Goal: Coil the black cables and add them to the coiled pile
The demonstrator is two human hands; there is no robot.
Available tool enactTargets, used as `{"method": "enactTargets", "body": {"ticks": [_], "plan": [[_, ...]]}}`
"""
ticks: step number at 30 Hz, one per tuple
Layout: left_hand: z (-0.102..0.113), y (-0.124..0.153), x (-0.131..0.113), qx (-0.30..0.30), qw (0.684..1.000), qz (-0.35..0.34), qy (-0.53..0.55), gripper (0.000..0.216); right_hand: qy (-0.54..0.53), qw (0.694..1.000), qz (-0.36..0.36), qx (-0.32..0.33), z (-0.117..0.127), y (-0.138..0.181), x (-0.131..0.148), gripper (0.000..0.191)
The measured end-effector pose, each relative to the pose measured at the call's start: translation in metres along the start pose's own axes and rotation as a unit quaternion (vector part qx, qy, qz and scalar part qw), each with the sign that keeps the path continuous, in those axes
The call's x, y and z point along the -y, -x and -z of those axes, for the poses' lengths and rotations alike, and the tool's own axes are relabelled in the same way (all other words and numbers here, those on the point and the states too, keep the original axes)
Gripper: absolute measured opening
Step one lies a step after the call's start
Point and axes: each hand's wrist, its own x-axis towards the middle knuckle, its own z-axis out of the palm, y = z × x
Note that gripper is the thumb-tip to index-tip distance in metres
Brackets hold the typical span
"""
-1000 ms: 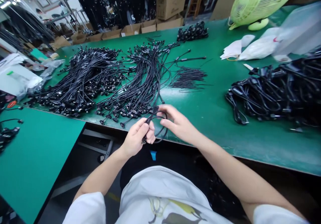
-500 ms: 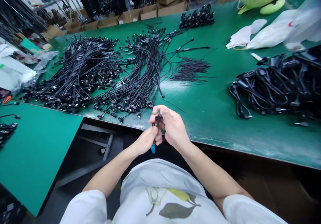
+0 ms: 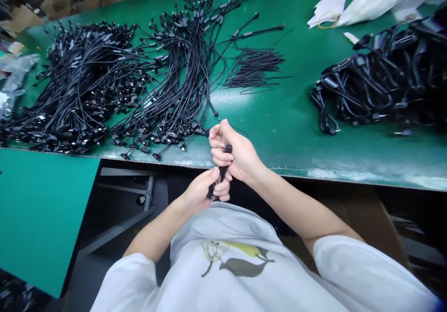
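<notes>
Head view: black cable (image 3: pixel 227 149) folded into a tight bundle, held over the bench (image 3: pixel 296 116) edge. Right hand (image 3: pixel 239 156) fingers (image 3: pixel 217 143) wrapped round its top, left hand (image 3: pixel 200 193) pinching its bottom.

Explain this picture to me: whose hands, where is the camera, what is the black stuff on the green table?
No machine: a person works bare-handed, filmed from a head-worn camera looking down. The left hand and right hand both grip one folded black cable at the edge of the green table. On it lie heaps of loose black cables, thin black strands, coiled cable bundles at right, and white bags at the far edge.
</notes>
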Motion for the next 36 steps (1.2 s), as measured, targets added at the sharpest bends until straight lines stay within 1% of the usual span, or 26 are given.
{"method": "enactTargets", "body": {"ticks": [3,6,8,10,11,12,13,14,16,18,19,20,22,23,24,26,28,29,31,32,33,34,35,36], "plan": [[-0.001,-0.002,0.001,-0.05,0.998,-0.035,0.011,0.041,-0.009,1.0,-0.001,-0.026,0.005,-0.005,0.002,0.051],[0.002,-0.005,0.004,-0.049,0.997,-0.05,-0.031,0.042,-0.005,0.999,0.0,-0.035,0.01,-0.007,0.001,0.051],[0.006,-0.01,0.008,-0.053,0.991,-0.06,-0.109,0.043,0.01,1.0,-0.001,-0.028,0.013,-0.008,-0.003,0.051],[0.008,-0.016,0.011,-0.082,0.968,-0.078,-0.222,0.045,0.03,0.999,0.004,-0.037,0.018,-0.009,-0.009,0.051],[0.008,-0.02,0.013,-0.094,0.956,-0.086,-0.265,0.047,0.04,0.998,0.012,-0.049,0.02,-0.008,-0.011,0.051],[0.007,-0.023,0.014,-0.099,0.95,-0.09,-0.281,0.048,0.051,0.997,0.024,-0.061,0.023,-0.008,-0.012,0.051],[0.006,-0.026,0.013,-0.095,0.955,-0.086,-0.267,0.048,0.068,0.994,0.041,-0.069,0.025,-0.006,-0.01,0.051],[0.003,-0.027,0.012,-0.083,0.967,-0.077,-0.228,0.048,0.094,0.991,0.065,-0.068,0.028,-0.004,-0.007,0.051],[-0.002,-0.026,0.005,-0.051,0.989,-0.058,-0.126,0.046,0.17,0.977,0.124,-0.038,0.035,0.002,0.006,0.05],[-0.007,-0.022,-0.005,-0.024,0.997,-0.048,-0.056,0.043,0.246,0.954,0.17,0.003,0.043,0.008,0.02,0.057],[-0.008,-0.019,-0.01,-0.012,0.998,-0.042,-0.037,0.041,0.271,0.947,0.173,0.025,0.047,0.01,0.026,0.064],[-0.01,-0.017,-0.014,0.001,0.999,-0.031,-0.022,0.04,0.289,0.942,0.16,0.056,0.051,0.011,0.029,0.066],[-0.012,-0.016,-0.017,0.032,0.999,0.009,0.005,0.04,0.299,0.939,0.122,0.12,0.056,0.011,0.026,0.058],[-0.013,-0.017,-0.017,0.039,0.999,0.025,0.018,0.04,0.29,0.941,0.113,0.136,0.057,0.009,0.021,0.053],[-0.014,-0.019,-0.016,0.038,0.998,0.032,0.029,0.041,0.275,0.946,0.114,0.131,0.056,0.008,0.014,0.053],[-0.016,-0.023,-0.01,0.008,0.999,0.013,0.042,0.042,0.245,0.958,0.133,0.069,0.053,0.005,-0.001,0.054],[-0.015,-0.026,-0.004,-0.029,0.999,-0.021,0.031,0.043,0.249,0.959,0.138,0.005,0.05,0.004,-0.011,0.054],[-0.013,-0.026,-0.002,-0.044,0.998,-0.035,0.014,0.043,0.268,0.955,0.13,-0.006,0.049,0.005,-0.012,0.053],[-0.005,-0.024,0.001,-0.072,0.995,-0.061,-0.033,0.041,0.329,0.936,0.127,0.015,0.055,0.006,-0.009,0.049],[0.0,-0.022,0.001,-0.09,0.992,-0.075,-0.052,0.04,0.368,0.919,0.138,0.031,0.06,0.007,-0.004,0.046],[0.004,-0.02,-0.001,-0.109,0.988,-0.087,-0.063,0.039,0.416,0.895,0.159,0.032,0.067,0.007,0.001,0.043],[0.009,-0.018,-0.003,-0.129,0.985,-0.097,-0.064,0.038,0.476,0.86,0.183,0.009,0.074,0.007,0.007,0.04],[0.012,-0.016,-0.006,-0.146,0.983,-0.101,-0.057,0.037,0.547,0.811,0.204,-0.036,0.082,0.006,0.013,0.038],[0.014,-0.015,-0.009,-0.159,0.981,-0.102,-0.046,0.037,0.62,0.75,0.211,-0.091,0.09,0.004,0.018,0.034]]}}
